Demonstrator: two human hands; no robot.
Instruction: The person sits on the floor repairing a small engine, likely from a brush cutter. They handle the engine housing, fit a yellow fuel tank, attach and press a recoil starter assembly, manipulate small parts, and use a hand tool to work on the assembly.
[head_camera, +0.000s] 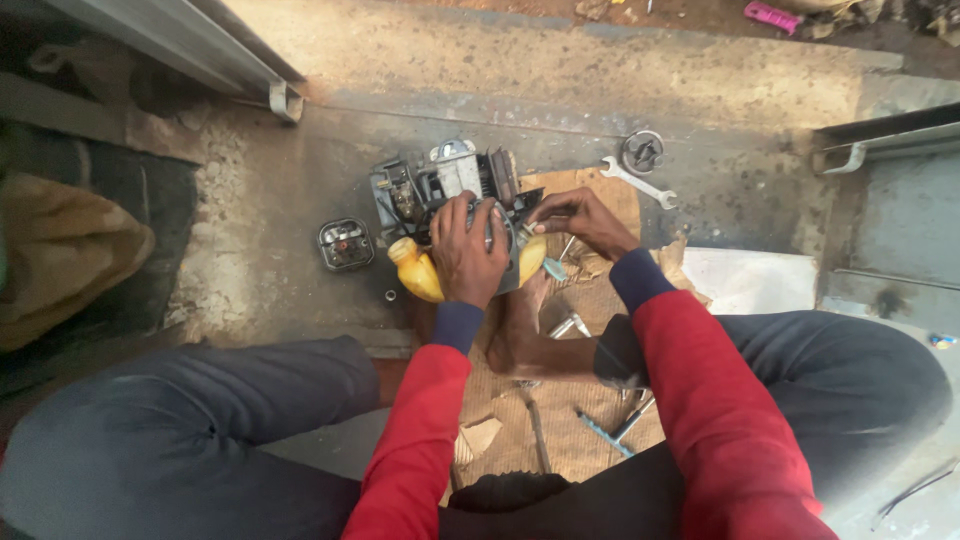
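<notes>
I see my left hand (468, 252) clamped flat over the small grey metal engine with its yellow plastic tank (440, 205), pinning it to the cardboard sheet (590, 200). Right hand (585, 218) pinches something tiny beside the engine; silver spanner (638, 183) lies just beyond.

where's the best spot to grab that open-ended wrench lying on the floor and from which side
Probably the wrench by the middle of its straight shank, from above. It lies flat on the concrete, angled, with both jaw ends wider and bare floor on both sides of the shank.
</notes>
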